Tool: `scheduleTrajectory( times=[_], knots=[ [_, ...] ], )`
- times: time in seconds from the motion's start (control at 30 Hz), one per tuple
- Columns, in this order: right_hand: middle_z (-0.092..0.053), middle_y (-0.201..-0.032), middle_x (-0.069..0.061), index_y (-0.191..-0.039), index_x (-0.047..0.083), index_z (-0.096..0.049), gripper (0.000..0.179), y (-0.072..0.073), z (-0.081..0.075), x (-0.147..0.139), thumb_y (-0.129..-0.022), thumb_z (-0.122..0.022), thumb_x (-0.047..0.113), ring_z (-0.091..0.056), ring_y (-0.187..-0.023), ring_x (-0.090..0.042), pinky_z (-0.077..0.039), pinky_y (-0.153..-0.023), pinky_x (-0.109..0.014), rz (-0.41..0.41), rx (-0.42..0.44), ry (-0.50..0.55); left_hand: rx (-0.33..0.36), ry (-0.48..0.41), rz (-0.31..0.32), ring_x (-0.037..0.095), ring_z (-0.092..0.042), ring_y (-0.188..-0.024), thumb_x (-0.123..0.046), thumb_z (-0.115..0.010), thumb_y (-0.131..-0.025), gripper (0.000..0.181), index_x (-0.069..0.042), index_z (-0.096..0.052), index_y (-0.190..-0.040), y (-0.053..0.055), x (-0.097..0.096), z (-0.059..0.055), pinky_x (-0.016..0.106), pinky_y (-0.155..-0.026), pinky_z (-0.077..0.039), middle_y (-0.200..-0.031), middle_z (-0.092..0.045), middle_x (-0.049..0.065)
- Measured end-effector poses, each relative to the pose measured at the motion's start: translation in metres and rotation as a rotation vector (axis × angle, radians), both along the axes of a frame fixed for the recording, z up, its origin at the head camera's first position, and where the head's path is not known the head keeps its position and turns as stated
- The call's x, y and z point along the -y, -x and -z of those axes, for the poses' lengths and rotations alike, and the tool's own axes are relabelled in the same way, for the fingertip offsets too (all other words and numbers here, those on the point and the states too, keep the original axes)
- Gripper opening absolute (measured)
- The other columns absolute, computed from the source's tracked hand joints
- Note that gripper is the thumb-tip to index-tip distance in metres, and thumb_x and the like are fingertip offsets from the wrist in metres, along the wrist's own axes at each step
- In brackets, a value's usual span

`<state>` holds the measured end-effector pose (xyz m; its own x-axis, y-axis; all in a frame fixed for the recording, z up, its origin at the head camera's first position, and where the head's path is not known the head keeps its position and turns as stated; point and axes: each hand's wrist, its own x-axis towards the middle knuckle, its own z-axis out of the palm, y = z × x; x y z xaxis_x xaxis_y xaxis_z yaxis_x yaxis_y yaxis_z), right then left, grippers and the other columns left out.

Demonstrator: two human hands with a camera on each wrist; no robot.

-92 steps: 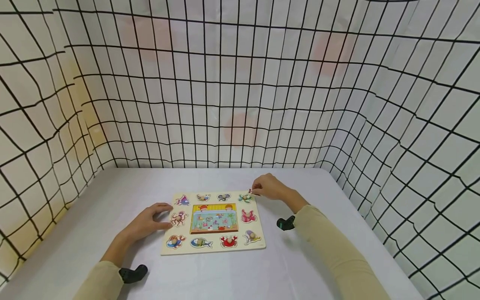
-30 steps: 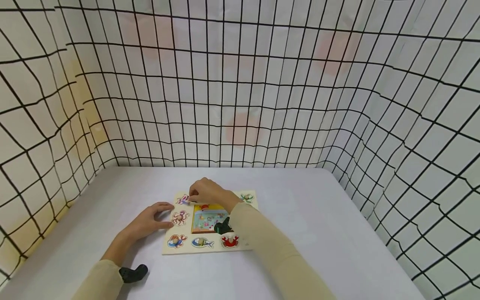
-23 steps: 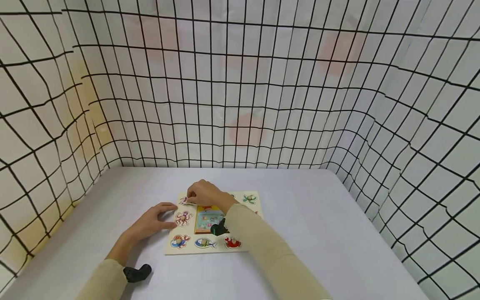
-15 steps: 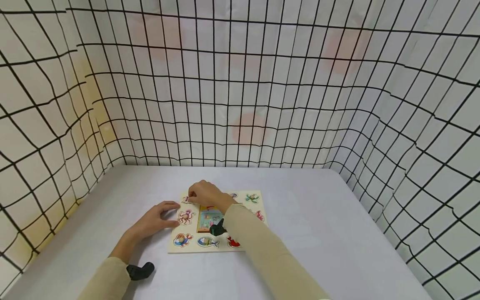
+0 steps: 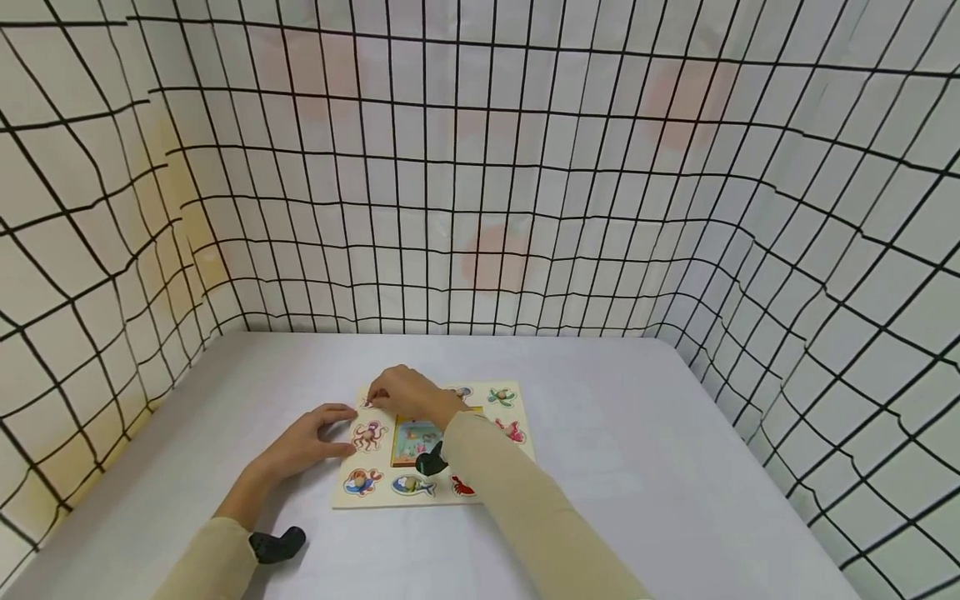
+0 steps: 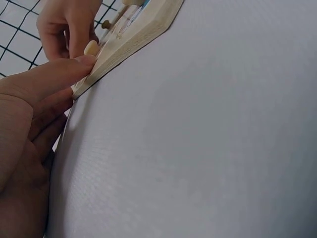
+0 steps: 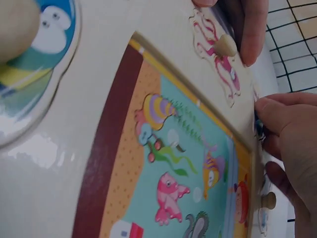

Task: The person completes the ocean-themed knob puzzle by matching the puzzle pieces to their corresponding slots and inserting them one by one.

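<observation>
A cream wooden peg puzzle board [image 5: 385,498] with sea-animal pieces lies on the table. Over its far left corner my right hand [image 5: 411,395] pinches a small puzzle piece, of which only a dark blue edge [image 7: 259,127] shows between thumb and fingers in the right wrist view; the fingers hide the rest. My left hand [image 5: 306,439] rests at the board's left edge, thumb and fingers spread, the thumb touching the rim in the left wrist view. Between its fingertips and the central picture [image 5: 415,442] sits the octopus piece [image 5: 368,435] with its wooden knob.
A lobster piece [image 5: 363,481], a blue fish piece [image 5: 414,485] and a green turtle piece [image 5: 501,396] sit in the board. The right forearm covers part of its right side. White walls with black netting [image 5: 480,208] surround the white table [image 5: 637,467].
My right hand has moved left from beyond the board's far right corner to its far left corner. During the last second it shifts only slightly there. The left hand stays at the left edge.
</observation>
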<state>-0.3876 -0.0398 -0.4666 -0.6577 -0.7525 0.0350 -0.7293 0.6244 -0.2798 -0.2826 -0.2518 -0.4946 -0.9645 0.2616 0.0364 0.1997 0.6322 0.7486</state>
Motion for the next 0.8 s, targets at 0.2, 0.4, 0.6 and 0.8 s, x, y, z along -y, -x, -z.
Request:
scheduleTrajectory(
  times=[0.2,0.4,0.6,0.8],
  knots=[
    [-0.07,-0.114,0.005,-0.132,0.019,-0.071,0.03,0.0,-0.003,-0.005,-0.104,-0.065,0.026,-0.061,-0.098,-0.006,-0.05,-0.087,-0.023,0.02,0.047,-0.016,0.009,0.0,0.01,0.049,-0.032,-0.145,-0.03,-0.086,-0.086,0.068,0.0,-0.061,-0.141,0.001,-0.003,-0.001,0.068,-0.117,-0.022,-0.15,-0.048,0.023],
    [-0.068,-0.109,0.003,-0.137,0.017,-0.067,0.036,0.001,-0.007,-0.021,-0.103,-0.067,0.026,-0.061,-0.091,-0.007,-0.051,-0.082,-0.021,0.037,0.075,0.047,0.021,0.027,0.01,0.05,-0.032,-0.145,-0.03,-0.084,-0.087,0.065,-0.002,-0.061,-0.141,0.001,-0.005,-0.003,0.069,-0.116,-0.024,-0.151,-0.047,0.024],
    [-0.069,-0.11,-0.001,-0.137,0.01,-0.067,0.036,0.002,-0.018,-0.039,-0.104,-0.066,0.024,-0.065,-0.09,-0.007,-0.053,-0.08,-0.021,-0.003,0.041,0.145,0.029,0.045,0.033,0.05,-0.032,-0.145,-0.029,-0.079,-0.092,0.057,-0.003,-0.063,-0.14,-0.001,0.003,-0.008,0.069,-0.116,-0.023,-0.151,-0.048,0.023],
    [-0.069,-0.107,0.0,-0.136,0.01,-0.067,0.034,0.007,-0.03,-0.068,-0.104,-0.065,0.024,-0.065,-0.091,-0.009,-0.054,-0.079,-0.023,0.004,0.002,0.187,0.029,0.082,0.043,0.051,-0.035,-0.143,-0.028,-0.077,-0.094,0.051,-0.003,-0.065,-0.136,0.003,0.007,-0.021,0.069,-0.114,-0.026,-0.149,-0.051,0.024]
  ],
)
